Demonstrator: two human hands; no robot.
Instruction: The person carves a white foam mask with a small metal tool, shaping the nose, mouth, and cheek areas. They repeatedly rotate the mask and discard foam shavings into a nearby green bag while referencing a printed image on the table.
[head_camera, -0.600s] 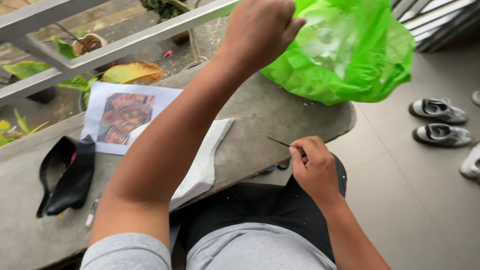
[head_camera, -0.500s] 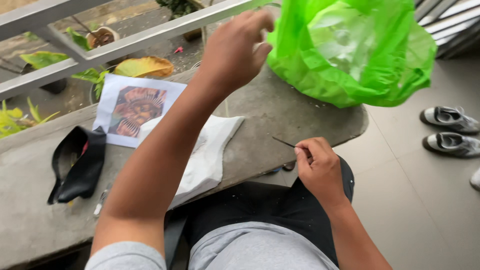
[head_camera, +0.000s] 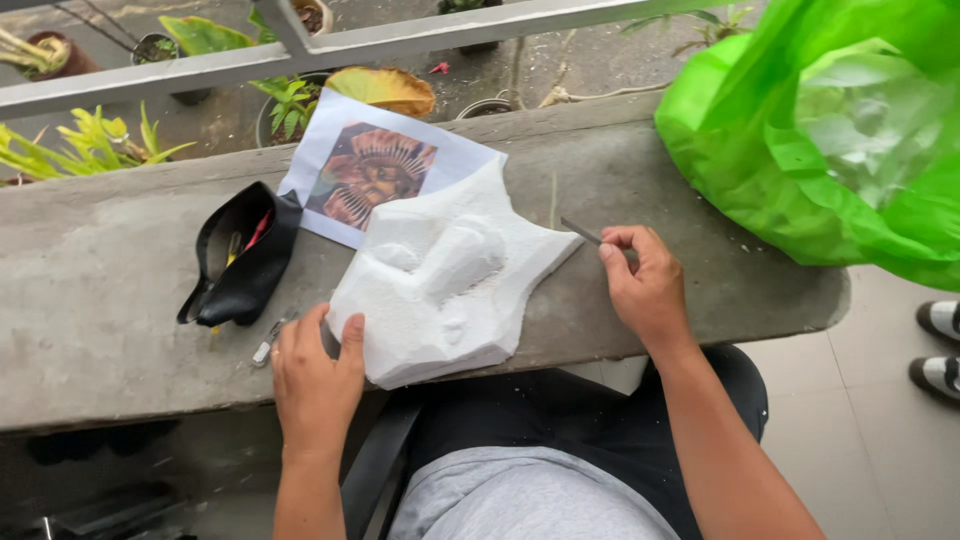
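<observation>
- Head view, item one: white foam carving (head_camera: 445, 290), a blocky face-like relief, lying flat on the grey concrete ledge (head_camera: 100, 290) at the centre of the frame, its lower edge overhanging the ledge towards my lap.
- Item two: my left hand (head_camera: 315, 375), lower left of centre, fingers spread loosely open and resting on the carving's lower left corner; thumb and forefinger touch the foam, nothing gripped.
- Item three: my right hand (head_camera: 645, 285), right of centre, closed in a pinch on a thin grey blade (head_camera: 582, 232); the blade's tip points up-left, just beside the carving's right corner. Whether it touches the foam I cannot tell.
- The carving lies between my two hands.
- Item four: printed picture sheet (head_camera: 365, 175), upper centre-left, partly tucked under the carving's top edge.
- Item five: black pouch (head_camera: 240, 260), open, left of the carving, small tools showing inside.
- Item six: green plastic bag (head_camera: 830, 140), upper right, resting on the ledge, well apart from the carving.
</observation>
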